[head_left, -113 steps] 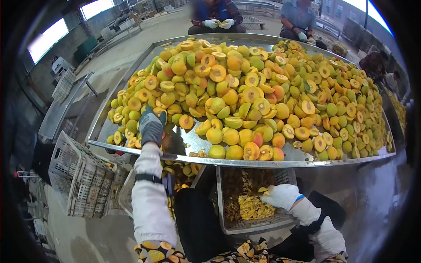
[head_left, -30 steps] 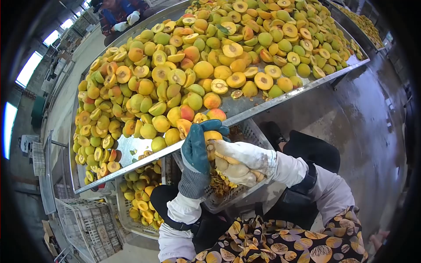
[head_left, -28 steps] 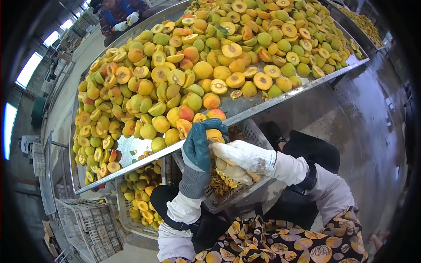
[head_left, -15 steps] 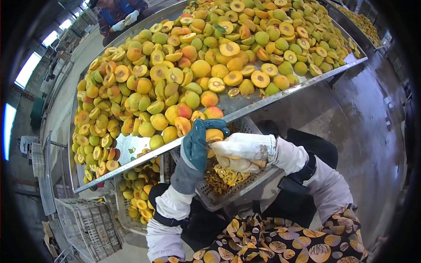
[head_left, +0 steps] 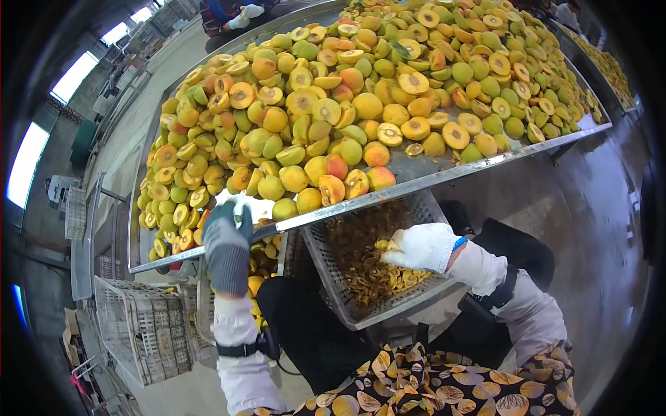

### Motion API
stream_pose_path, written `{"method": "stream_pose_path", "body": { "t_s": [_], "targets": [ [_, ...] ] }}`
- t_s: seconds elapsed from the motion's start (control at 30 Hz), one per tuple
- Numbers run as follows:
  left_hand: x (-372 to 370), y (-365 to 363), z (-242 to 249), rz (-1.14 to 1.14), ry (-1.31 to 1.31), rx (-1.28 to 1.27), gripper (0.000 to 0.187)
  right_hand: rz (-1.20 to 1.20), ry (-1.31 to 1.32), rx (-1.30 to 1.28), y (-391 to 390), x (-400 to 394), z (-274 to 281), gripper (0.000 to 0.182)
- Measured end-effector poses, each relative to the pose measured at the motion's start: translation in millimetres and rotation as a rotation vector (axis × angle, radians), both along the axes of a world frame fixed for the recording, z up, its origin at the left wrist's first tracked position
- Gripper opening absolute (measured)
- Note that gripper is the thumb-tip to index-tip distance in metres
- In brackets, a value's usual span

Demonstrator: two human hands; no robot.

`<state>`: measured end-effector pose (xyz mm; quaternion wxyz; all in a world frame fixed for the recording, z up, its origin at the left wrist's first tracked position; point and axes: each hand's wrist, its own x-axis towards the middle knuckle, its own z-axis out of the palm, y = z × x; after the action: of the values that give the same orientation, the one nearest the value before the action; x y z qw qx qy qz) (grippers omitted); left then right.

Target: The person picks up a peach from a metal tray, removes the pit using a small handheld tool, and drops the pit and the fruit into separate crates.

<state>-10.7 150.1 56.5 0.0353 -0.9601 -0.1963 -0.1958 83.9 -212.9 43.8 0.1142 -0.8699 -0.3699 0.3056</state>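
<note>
My left hand (head_left: 227,243), in a grey glove with teal coating, is at the near rim of the metal table (head_left: 340,210), left of centre. Its thumb and fingers look apart, with no fruit visible between them. Halved yellow-green peaches (head_left: 302,102) are heaped on the table beyond it, many showing cut faces. My right hand (head_left: 420,248), in a white knit glove, is closed above a plastic crate (head_left: 325,274) of brown and yellow fruit scraps (head_left: 368,284). A yellow bit shows at its fingertips; what the fingers grip is hidden.
Under the table on the left, another crate (head_left: 205,305) holds peach halves. Stacked pale crates (head_left: 142,333) stand further left. Across the table is a person with a white-gloved hand (head_left: 246,15). More fruit lies on another table (head_left: 607,69) at far right.
My left hand has moved left and let go of the peach half it held. My right hand has parted from it and moved right, over the scraps crate. The view has shifted too.
</note>
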Motion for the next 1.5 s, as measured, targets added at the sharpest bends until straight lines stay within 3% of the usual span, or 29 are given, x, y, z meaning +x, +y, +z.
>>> {"method": "stream_pose_path", "body": {
  "t_s": [0.07, 0.1, 0.2, 0.23, 0.33, 0.37, 0.4, 0.43, 0.47, 0.53, 0.63, 0.67, 0.7, 0.73, 0.77, 0.83, 0.93, 1.07, 1.13, 1.27, 1.4, 1.5],
  "targets": [
    [42, -20, -5, 0.086, 0.165, -0.187, 0.063, 0.015, 0.022, -0.028, 4, 0, -7, 0.06],
    [58, -51, 17, 0.187, 0.386, -0.291, 0.075, 0.018, 0.016, -0.041, 5, -1, -6, 0.06],
    [76, -21, -25, 0.0, 0.266, -0.331, 0.077, 0.026, 0.005, -0.009, 8, 0, -2, 0.059],
    [75, -11, -30, -0.061, 0.217, -0.33, 0.07, 0.03, 0.003, 0.037, 8, -1, -5, 0.058],
    [70, 7, -41, 0.002, 0.131, -0.514, 0.057, -0.028, 0.082, 0.193, 12, -6, 2, 0.054],
    [64, 5, -37, -0.226, -0.158, -0.807, 0.047, -0.069, 0.138, 0.289, 13, -5, 6, 0.052],
    [48, 2, -31, -0.16, -0.194, -1.318, 0.044, -0.11, 0.199, 0.38, 14, -8, 13, 0.05],
    [38, -16, -22, -0.297, -0.266, -1.645, 0.046, -0.268, 0.591, 0.32, 19, -7, 56, 0.045],
    [31, -33, -17, -0.441, -0.347, -1.969, 0.049, -0.32, 0.748, 0.437, 19, -9, 61, 0.041],
    [29, -75, -14, -0.485, -0.433, -2.237, 0.048, -0.292, 0.823, 0.59, 23, -11, 56, 0.041],
    [27, -115, -15, -0.68, -0.313, -1.692, 0.047, -0.231, 0.528, 0.626, 27, -10, 56, 0.041],
    [29, -125, -18, -0.645, -0.367, -2.086, 0.047, -0.223, 0.413, 0.642, 27, -11, 53, 0.042],
    [31, -130, -28, -0.79, -0.303, -1.34, 0.043, -0.213, 0.298, 0.655, 28, -10, 48, 0.042],
    [31, -138, -24, -0.759, -0.314, -1.306, 0.036, -0.201, 0.18, 0.665, 27, -8, 42, 0.043],
    [29, -148, -15, -0.727, -0.325, -1.273, 0.031, -0.069, -0.155, 0.757, 26, -9, 34, 0.043],
    [33, -152, -16, -0.694, -0.297, -0.859, 0.033, -0.136, -0.249, 0.7, 24, -12, 33, 0.045],
    [31, -166, -2, -0.635, -0.264, -1.085, 0.041, -0.137, -0.428, 0.706, 26, -11, 18, 0.048],
    [33, -178, 1, -0.623, -0.347, -1.198, 0.042, -0.204, -0.347, 0.643, 24, -12, 21, 0.05],
    [35, -178, -5, -0.569, -0.386, -1.453, 0.04, -0.215, -0.315, 0.621, 25, -15, 26, 0.05],
    [36, -172, -25, -0.627, -0.431, -1.318, 0.052, -0.196, -0.273, 0.691, 26, -17, 25, 0.049],
    [30, -179, -14, -0.538, -0.423, -1.39, 0.052, -0.109, -0.11, 0.879, 30, -9, 5, 0.051],
    [29, -181, -10, -0.537, -0.407, -1.391, 0.05, -0.245, 0.684, 0.732, 25, -7, 20, 0.044]
  ]
}}
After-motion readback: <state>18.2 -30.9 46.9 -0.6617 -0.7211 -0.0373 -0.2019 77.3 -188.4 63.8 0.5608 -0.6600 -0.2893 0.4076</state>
